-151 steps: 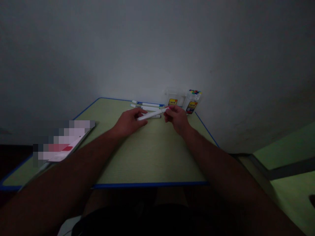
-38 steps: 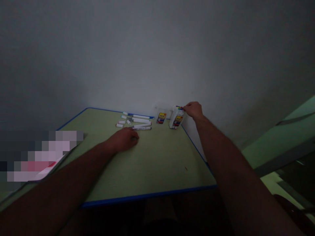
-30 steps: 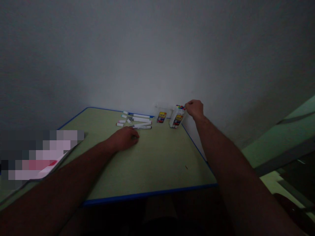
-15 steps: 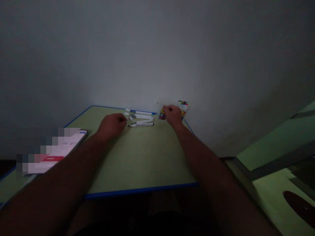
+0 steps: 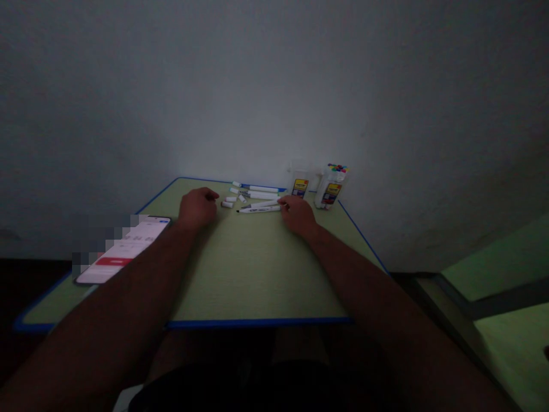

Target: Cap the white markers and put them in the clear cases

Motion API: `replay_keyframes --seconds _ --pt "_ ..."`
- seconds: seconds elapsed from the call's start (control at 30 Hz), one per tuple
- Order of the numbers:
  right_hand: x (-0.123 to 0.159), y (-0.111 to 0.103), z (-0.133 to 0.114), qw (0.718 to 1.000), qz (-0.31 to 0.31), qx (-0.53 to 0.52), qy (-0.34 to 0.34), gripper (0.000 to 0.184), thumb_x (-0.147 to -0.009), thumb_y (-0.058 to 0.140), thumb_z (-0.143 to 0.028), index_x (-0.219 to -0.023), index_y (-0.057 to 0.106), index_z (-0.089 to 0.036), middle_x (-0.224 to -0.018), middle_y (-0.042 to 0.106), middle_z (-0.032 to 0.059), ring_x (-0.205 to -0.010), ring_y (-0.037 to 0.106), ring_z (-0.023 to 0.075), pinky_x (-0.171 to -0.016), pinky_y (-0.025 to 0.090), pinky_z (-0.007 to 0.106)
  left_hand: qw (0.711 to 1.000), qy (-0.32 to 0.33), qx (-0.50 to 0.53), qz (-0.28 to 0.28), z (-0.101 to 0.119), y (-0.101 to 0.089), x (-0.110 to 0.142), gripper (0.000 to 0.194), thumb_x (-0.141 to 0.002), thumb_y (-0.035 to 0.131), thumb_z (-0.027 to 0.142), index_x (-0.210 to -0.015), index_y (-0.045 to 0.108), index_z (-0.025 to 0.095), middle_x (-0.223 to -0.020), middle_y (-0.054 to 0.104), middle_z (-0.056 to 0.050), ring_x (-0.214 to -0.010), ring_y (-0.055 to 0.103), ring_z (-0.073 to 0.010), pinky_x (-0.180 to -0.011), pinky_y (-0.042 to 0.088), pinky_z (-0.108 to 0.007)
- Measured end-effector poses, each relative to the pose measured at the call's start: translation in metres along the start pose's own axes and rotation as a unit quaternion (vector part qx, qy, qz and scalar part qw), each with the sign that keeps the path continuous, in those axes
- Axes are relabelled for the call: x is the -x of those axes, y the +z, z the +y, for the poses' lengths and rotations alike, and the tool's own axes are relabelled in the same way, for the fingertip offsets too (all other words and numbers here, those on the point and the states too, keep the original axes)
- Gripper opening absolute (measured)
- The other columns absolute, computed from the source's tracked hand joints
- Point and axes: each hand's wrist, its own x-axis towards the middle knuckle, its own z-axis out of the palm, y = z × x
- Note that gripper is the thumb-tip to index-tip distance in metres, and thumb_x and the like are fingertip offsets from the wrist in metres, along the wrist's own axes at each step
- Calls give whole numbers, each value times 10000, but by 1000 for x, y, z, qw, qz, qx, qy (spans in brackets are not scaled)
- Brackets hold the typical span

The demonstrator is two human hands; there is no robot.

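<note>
My left hand [image 5: 199,207] rests on the tabletop at the left, its fingers loosely curled and a little apart, with nothing visible in them. Just right of its fingertips lie several small white marker caps [image 5: 227,204]. My right hand [image 5: 299,212] has its fingertips closed on the right-hand end of an uncapped white marker [image 5: 261,209], whose dark tip points left. Behind this one, more uncapped white markers [image 5: 262,189] lie roughly parallel, close to the wall. The fingers hide the right ends of the nearer markers.
A clear case [image 5: 300,183] with a yellow label stands behind my right hand. Beside it, another clear case [image 5: 330,189] holds markers with colourful ends. A phone [image 5: 141,240], partly blurred out, lies at the left of the blue-edged table [image 5: 249,280]. The wall [image 5: 266,91] rises directly behind.
My right hand has left the clear cases and come down to the markers' right ends. My left hand has drawn slightly away from the caps, uncovering more of them. The view has shifted.
</note>
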Motion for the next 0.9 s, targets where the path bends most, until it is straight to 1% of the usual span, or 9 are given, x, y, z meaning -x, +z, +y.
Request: replay_keyframes --seconds 0.13,0.27,0.47,0.6,0.7,0.8,0.9 --pt "1 8 -4 997 -57 34 -48 430 -896 604 -129 -1321 672 -128 -1360 669 140 -1285 574 254 -1158 382 417 1000 9 1 -14 0 2 2 318 -782 599 86 -1025 785 172 -1098 780 -136 -1046 713 -301 -934 537 -401" --pt "1 10 -4 992 -95 48 -61 462 -899 624 -152 -1361 655 -139 -1369 662 144 -1298 563 268 -1153 383 435 1000 13 0 -15 2 3 4 342 -793 573 93 -1049 789 162 -1114 778 -136 -1048 712 -296 -938 535 -391" --pt "0 11 1 994 -76 49 -66 366 -910 621 -162 -1263 718 -161 -1241 717 124 -1197 609 250 -1104 420 407 999 26 -24 -21 4 3 5 360 -810 566 135 -1085 794 171 -1155 771 -129 -1097 695 -302 -984 516 -389" --pt "1 12 1 994 -79 43 -67 396 -927 627 -189 -1316 689 -152 -1295 697 127 -1228 590 240 -1122 398 384 999 22 -27 -26 6 2 6 378 -784 576 121 -1080 799 197 -1149 776 -109 -1098 696 -291 -987 513 -376" --pt "1 11 -2 993 -90 50 -62 384 -932 632 -204 -1308 694 -159 -1259 706 128 -1194 598 237 -1089 415 374 999 28 -33 -26 8 2 8 368 -800 571 137 -1083 801 190 -1161 775 -108 -1105 693 -291 -1000 505 -379" --pt "1 9 -5 992 -97 56 -50 360 -928 638 -211 -1280 708 -178 -1167 728 111 -1129 614 229 -1033 442 362 998 30 -41 -28 9 2 9 348 -831 558 162 -1077 804 183 -1134 781 -110 -1071 702 -289 -966 517 -374" --pt "1 7 -6 992 -98 58 -46 356 -927 636 -217 -1273 715 -184 -1152 737 105 -1111 620 231 -1012 453 362 998 28 -40 -29 9 2 9 337 -843 561 181 -1076 804 188 -1104 786 -110 -1027 708 -288 -922 530 -369"
